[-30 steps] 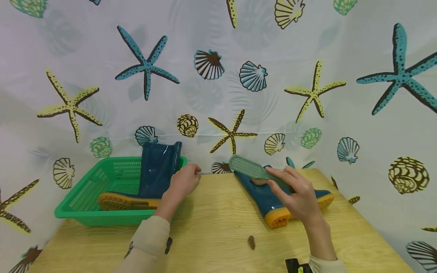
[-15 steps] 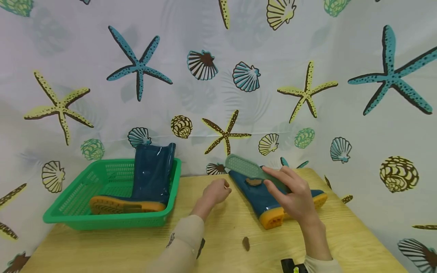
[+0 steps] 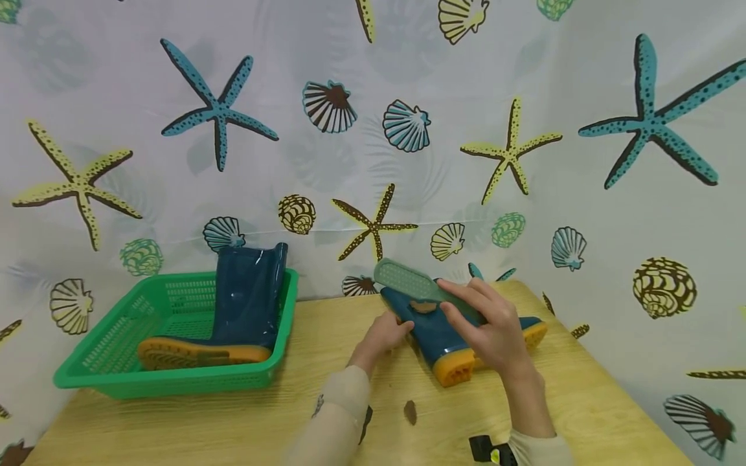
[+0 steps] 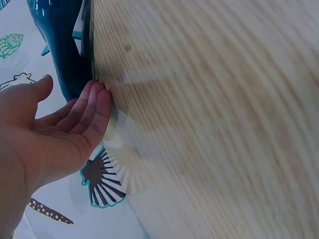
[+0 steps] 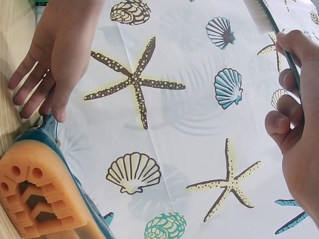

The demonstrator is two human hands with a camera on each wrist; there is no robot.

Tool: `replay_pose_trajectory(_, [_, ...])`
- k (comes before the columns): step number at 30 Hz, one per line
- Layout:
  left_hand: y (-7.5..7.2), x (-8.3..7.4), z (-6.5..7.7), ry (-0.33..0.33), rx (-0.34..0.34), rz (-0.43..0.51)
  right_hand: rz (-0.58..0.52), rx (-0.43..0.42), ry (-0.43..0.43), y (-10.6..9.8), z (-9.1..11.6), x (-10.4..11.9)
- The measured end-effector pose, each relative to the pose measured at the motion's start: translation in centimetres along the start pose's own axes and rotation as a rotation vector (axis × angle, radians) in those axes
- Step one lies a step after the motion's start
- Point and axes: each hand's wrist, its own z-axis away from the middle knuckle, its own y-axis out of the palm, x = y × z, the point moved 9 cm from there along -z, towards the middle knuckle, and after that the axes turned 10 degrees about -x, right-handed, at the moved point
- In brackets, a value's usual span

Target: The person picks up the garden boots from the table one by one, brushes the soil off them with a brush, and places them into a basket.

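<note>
A blue rubber boot [image 3: 434,333] with an orange sole lies on its side on the wooden table, a brown patch [image 3: 423,307] on its shaft. Beside the shaft's top end is my left hand [image 3: 381,338], palm up and fingers extended in the left wrist view, fingertips right at the boot [image 4: 59,45]. My right hand [image 3: 494,327] grips a green scrub brush [image 3: 410,281] above the boot; its white bristles [image 5: 258,16] show in the right wrist view. In the head view the brush and right hand hide part of the boot.
On the left stands a green plastic basket [image 3: 175,380] with a second blue boot [image 3: 245,294] in it, shaft up against the rim. A small brown lump [image 3: 410,412] lies on the table in front. A curtain [image 3: 350,162] printed with shells and starfish hangs behind the table.
My left hand has moved right, from beside the basket to the lying boot. The right hand stays over the boot with the brush. The head view has shifted slightly.
</note>
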Motion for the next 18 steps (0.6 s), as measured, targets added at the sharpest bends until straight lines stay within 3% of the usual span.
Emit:
replay_pose_trajectory(8, [0.6, 0.2, -0.1, -0.056, -0.049, 0.009, -0.004, 0.012, 0.016, 0.0, 0.2, -0.3])
replay_pose_trajectory(18, [1.4, 0.9, -0.5, -0.152, -0.093, 0.176, -0.005, 0.011, 0.023, -0.2, 0.2, -0.5])
